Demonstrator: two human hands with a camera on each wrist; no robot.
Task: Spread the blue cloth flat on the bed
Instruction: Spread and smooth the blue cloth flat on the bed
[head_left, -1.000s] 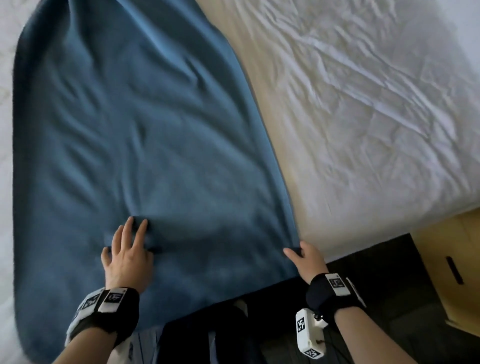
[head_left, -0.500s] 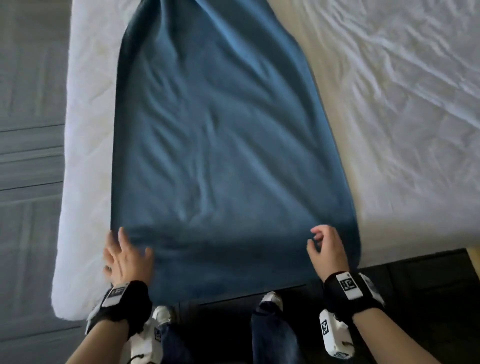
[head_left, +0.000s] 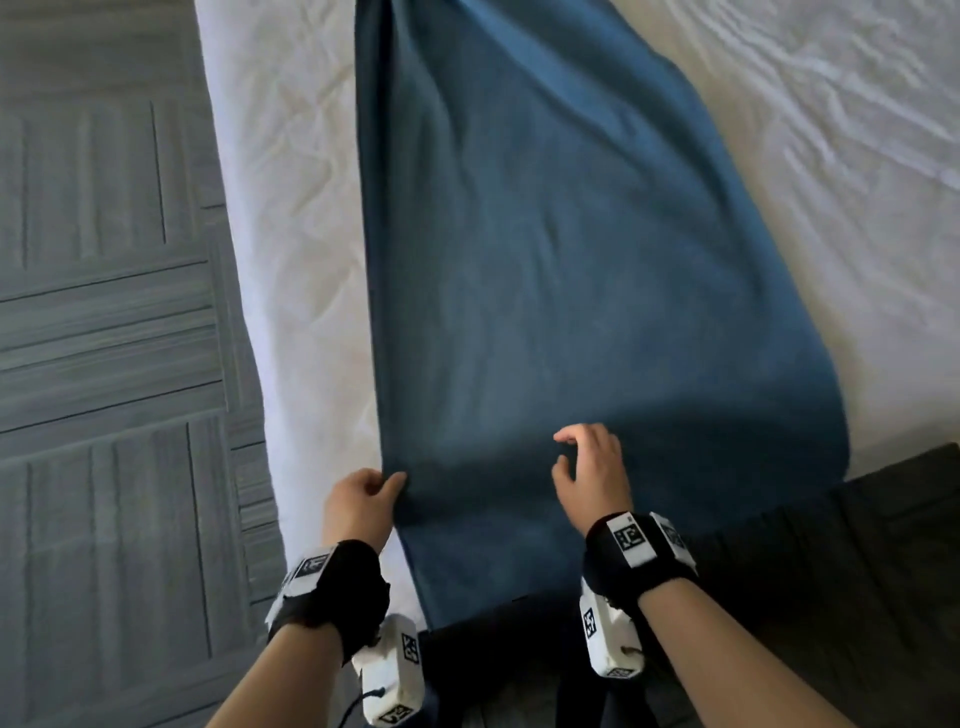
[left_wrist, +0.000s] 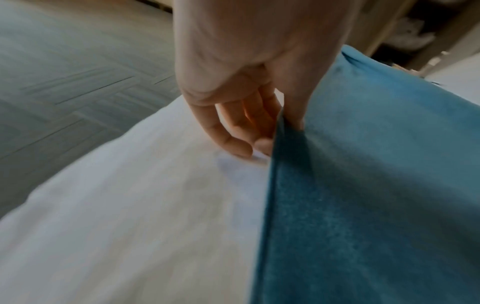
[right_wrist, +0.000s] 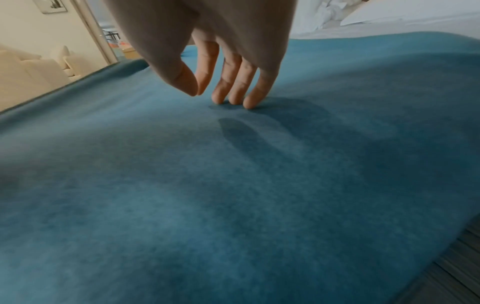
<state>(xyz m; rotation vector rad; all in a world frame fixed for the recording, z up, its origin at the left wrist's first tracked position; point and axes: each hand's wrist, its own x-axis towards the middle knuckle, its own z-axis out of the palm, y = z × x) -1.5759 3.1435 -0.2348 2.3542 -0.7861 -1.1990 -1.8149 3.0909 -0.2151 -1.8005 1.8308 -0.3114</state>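
Note:
The blue cloth (head_left: 545, 260) lies lengthwise on the white bed (head_left: 301, 260), its near end hanging over the bed's foot. My left hand (head_left: 387, 486) pinches the cloth's left edge near that end. In the left wrist view the thumb (left_wrist: 293, 111) sits on top of the blue cloth (left_wrist: 376, 185) and the fingers curl beneath the lifted edge, over the bed sheet (left_wrist: 130, 205). My right hand (head_left: 566, 449) hovers over the middle of the near end. Three fingertips (right_wrist: 249, 102) touch the blue cloth (right_wrist: 233, 185), while thumb and forefinger meet above it, holding nothing.
Grey patterned floor (head_left: 104, 312) runs along the bed's left side. Dark flooring (head_left: 831, 571) lies at the foot, where my legs stand. Wrinkled white sheet (head_left: 831, 156) spreads right of the cloth. Pillows (right_wrist: 415, 12) lie at the far end.
My left hand slid from the cloth's surface to its left edge and pinched it. My right hand left the right corner and moved to the middle. The head view swung left.

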